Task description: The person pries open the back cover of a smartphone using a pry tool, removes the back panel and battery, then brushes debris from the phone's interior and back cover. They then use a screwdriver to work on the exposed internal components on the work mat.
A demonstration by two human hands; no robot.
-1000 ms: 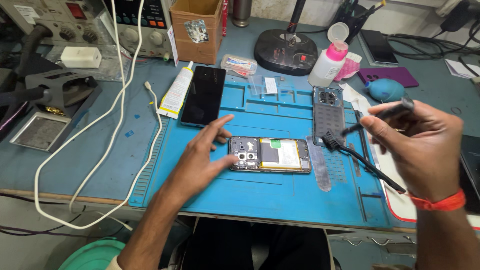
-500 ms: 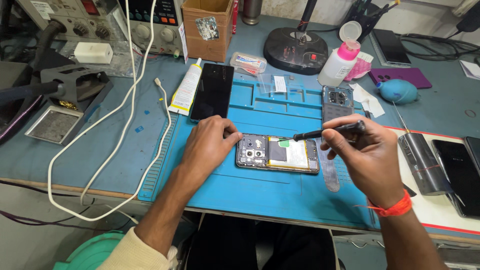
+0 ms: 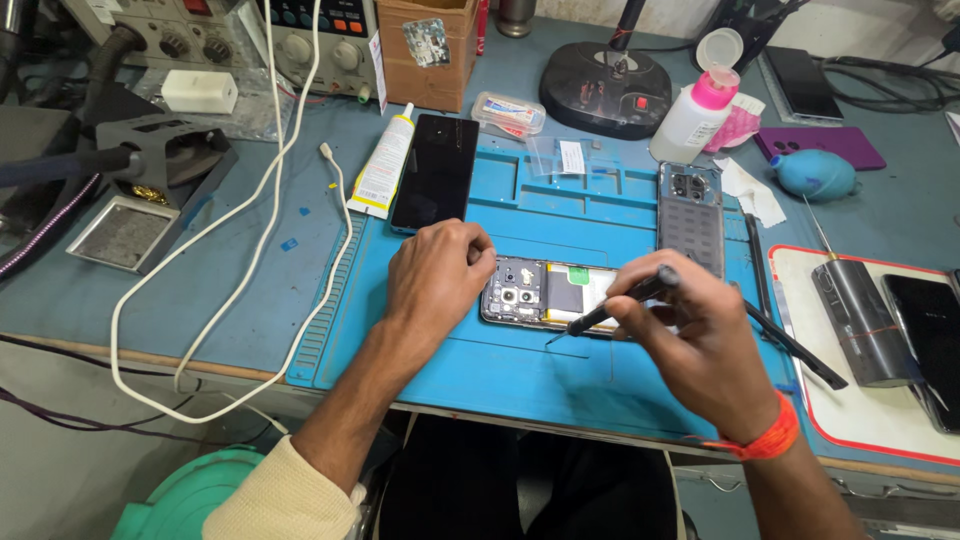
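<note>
An opened phone [image 3: 545,295] lies flat near the middle of the blue work mat [image 3: 480,370], its back off so the camera parts and a pale battery show; the left hand [image 3: 435,280] rests on its left end, fingers curled over the edge and pressing it down, with nothing else in that hand. The right hand [image 3: 700,335] is closed around a thin black tool [image 3: 610,308], held like a pen, its tip slanting down to the lower edge of the phone; whether the tip actually touches, I cannot tell. An orange band sits at that wrist. Just beyond the phone, a clear back cover [image 3: 690,215] lies on the mat's right side; a dark screen panel [image 3: 435,170] lies at the mat's upper left, beside a white glue tube [image 3: 382,165]. A white cable [image 3: 270,200] loops across the table to the left; a bottle with a pink cap [image 3: 695,115] stands further back.
</note>
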